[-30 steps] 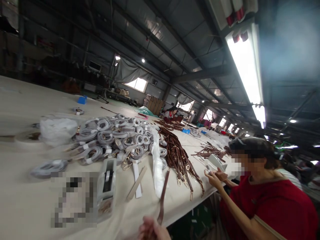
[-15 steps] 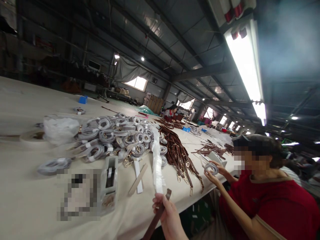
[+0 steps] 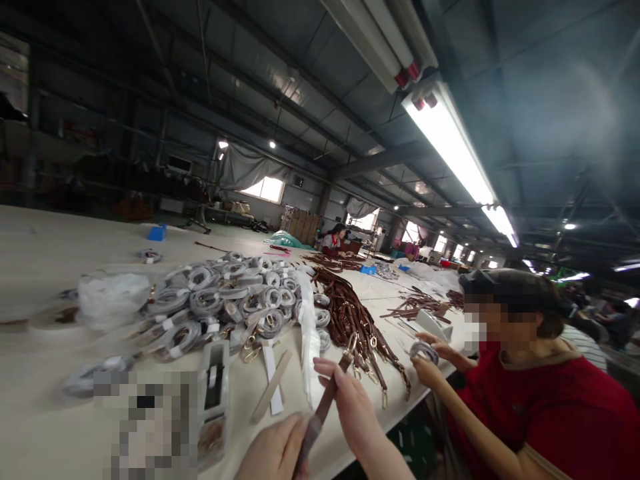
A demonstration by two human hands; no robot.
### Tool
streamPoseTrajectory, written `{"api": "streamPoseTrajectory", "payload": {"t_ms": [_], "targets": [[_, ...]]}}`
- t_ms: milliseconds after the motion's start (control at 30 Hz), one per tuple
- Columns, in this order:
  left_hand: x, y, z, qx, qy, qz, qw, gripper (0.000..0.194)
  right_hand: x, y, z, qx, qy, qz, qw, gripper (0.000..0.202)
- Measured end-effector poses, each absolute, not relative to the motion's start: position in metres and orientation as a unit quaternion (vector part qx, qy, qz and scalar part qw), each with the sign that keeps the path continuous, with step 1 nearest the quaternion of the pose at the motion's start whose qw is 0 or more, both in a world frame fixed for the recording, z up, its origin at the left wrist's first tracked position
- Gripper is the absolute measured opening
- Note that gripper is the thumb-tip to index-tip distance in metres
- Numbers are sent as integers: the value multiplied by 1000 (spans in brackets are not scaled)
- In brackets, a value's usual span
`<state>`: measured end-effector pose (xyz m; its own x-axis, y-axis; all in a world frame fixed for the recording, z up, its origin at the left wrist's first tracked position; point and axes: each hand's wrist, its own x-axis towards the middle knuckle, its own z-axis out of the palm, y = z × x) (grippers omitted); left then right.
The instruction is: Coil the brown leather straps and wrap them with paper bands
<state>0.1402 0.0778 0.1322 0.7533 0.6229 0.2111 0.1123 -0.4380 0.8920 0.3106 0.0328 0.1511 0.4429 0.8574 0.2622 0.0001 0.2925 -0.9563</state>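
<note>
A brown leather strap (image 3: pixel 326 402) with a gold clasp at its upper end runs slantwise up from the bottom of the head view. My right hand (image 3: pixel 356 405) pinches it just below the clasp, thumb against fingers. Lower down, my left hand (image 3: pixel 277 445) is closed around the same strap. Beyond my right hand lies a pile of brown straps (image 3: pixel 345 307) with gold clasps. White plastic sleeves (image 3: pixel 309 320) lie between that pile and a heap of coiled straps (image 3: pixel 225 287) in clear wrapping.
A tape dispenser (image 3: pixel 214 383) stands left of my hands, beside crossed pale strips (image 3: pixel 274 387). Further left are a crumpled plastic bag (image 3: pixel 113 300) and a tape roll (image 3: pixel 55 323). At right, a person in red (image 3: pixel 545 400) holds a coiled strap (image 3: pixel 424 353).
My left hand has come into view and grips the strap's lower part. The strap has moved up in my right hand, and its clasp now shows. The view has shifted slightly.
</note>
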Motion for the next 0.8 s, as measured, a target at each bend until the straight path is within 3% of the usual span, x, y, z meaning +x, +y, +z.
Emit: {"api": "streamPoseTrajectory", "payload": {"t_ms": [100,200,367,467,633,733,800], "targets": [[150,84,165,796,225,298,476,60,301,26,186,-517,-514,259,634,45],[157,86,189,782,196,329,491,61,294,22,212,-494,-562,286,598,37],[157,85,208,769,184,357,498,57,295,29,233,-460,-493,280,683,42],[154,84,214,773,186,367,483,55,294,32,238,-477,-481,259,689,43],[151,83,212,769,194,379,478,51,278,30,219,-451,-471,336,680,49],[137,89,206,797,192,409,401,46,256,26,184,-386,-454,453,664,56],[114,93,201,819,202,420,334,37,242,19,158,-389,-431,476,661,49]]}}
